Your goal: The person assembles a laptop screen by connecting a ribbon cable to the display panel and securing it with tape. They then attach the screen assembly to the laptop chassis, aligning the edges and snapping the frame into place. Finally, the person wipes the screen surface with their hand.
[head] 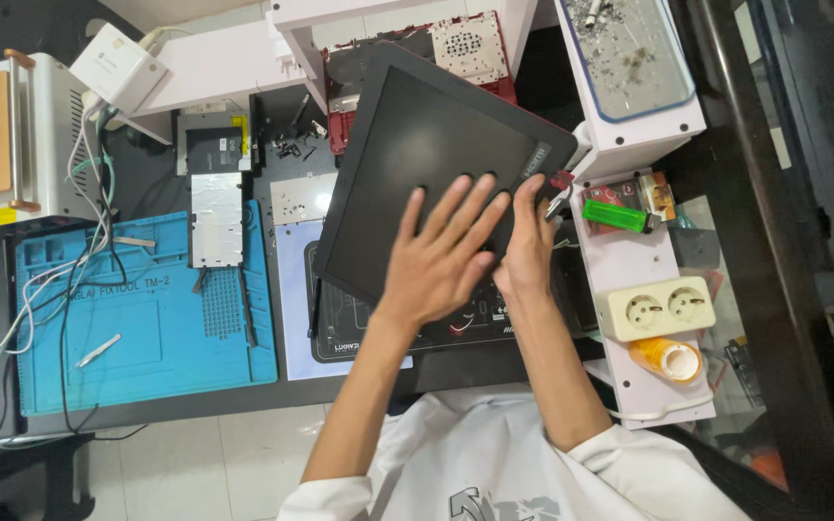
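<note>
L hand (441,256) lies flat, fingers spread, on black laptop panel (426,154) tilted over tabletop (147,178); R hand (530,246) grips its right edge.

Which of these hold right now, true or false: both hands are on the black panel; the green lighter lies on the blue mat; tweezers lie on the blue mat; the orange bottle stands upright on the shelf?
1. Both hands are on the black panel. True: the left hand lies flat on it, the right hand grips its edge.
2. The green lighter lies on the blue mat. False: it lies on the white shelf at the right.
3. Tweezers lie on the blue mat. True.
4. The orange bottle stands upright. False: it lies on its side below the socket strip.
</note>
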